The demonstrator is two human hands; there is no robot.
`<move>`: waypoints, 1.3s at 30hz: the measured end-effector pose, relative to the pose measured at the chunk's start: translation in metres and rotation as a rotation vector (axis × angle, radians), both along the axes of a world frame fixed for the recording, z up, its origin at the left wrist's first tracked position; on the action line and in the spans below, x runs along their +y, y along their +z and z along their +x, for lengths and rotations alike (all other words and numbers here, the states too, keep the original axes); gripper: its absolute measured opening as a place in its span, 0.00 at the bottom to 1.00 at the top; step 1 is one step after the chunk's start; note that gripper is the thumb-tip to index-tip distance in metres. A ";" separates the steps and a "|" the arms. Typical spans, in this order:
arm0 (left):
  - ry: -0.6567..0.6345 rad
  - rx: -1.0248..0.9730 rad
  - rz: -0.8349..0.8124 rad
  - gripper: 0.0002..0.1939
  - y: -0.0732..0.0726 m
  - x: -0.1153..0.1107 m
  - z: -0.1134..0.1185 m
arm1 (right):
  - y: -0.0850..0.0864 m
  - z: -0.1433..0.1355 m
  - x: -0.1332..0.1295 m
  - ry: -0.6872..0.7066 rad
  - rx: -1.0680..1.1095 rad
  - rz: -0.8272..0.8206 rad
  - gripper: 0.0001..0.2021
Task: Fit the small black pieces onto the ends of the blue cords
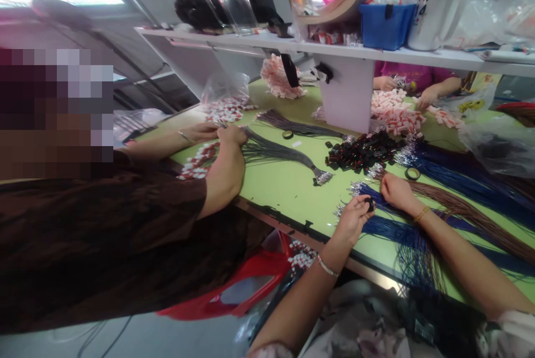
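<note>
My left hand point(354, 219) pinches a small black plastic connector housing point(369, 204) between thumb and fingers, above the table's front edge. Just right of it, my right hand point(397, 193) is closed at the metal-tipped end of a bundle of brown wires point(445, 197); its fingertips hide what they grip. Blue wires point(382, 225) with silver terminals lie under and beside both hands. Behind them is a heap of black connector housings point(361, 151). A roll of black tape point(412, 173) lies behind my right hand.
At left, a co-worker's hands point(232, 135) are at grey wires point(280, 151) near red-and-white connectors point(200, 160). Across the table, another person's hands point(427, 97) are by pale orange-and-white connectors point(395, 110). A shelf point(259, 41) bears a blue bin point(387, 26). A red chair point(251, 277) stands below.
</note>
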State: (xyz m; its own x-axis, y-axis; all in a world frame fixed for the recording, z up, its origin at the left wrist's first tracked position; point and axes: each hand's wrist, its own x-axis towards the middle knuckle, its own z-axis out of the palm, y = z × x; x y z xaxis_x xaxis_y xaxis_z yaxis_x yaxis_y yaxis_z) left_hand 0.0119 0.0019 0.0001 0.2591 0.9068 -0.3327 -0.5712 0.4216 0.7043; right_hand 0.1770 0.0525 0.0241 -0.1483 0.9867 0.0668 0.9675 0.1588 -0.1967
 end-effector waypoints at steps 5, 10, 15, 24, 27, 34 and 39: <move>0.003 -0.019 0.005 0.14 -0.003 -0.002 -0.001 | 0.013 -0.008 -0.005 0.099 0.326 0.020 0.06; 0.014 -0.048 0.024 0.15 -0.004 -0.004 -0.001 | 0.018 -0.015 -0.024 0.224 0.687 0.022 0.06; 0.003 -0.065 0.040 0.14 -0.003 -0.005 -0.001 | 0.006 -0.012 -0.047 0.137 0.810 -0.053 0.06; -0.020 -0.061 0.042 0.14 -0.002 -0.006 -0.002 | -0.003 -0.014 -0.060 0.069 0.660 0.052 0.05; -0.013 -0.056 0.040 0.14 0.000 -0.006 -0.003 | 0.000 -0.015 -0.061 0.065 0.598 0.084 0.05; 0.003 0.002 0.042 0.16 0.002 -0.009 -0.001 | 0.002 -0.021 -0.065 0.102 0.427 0.171 0.05; 0.008 0.099 0.037 0.17 0.003 -0.012 0.000 | 0.002 -0.019 -0.062 0.158 0.456 0.117 0.05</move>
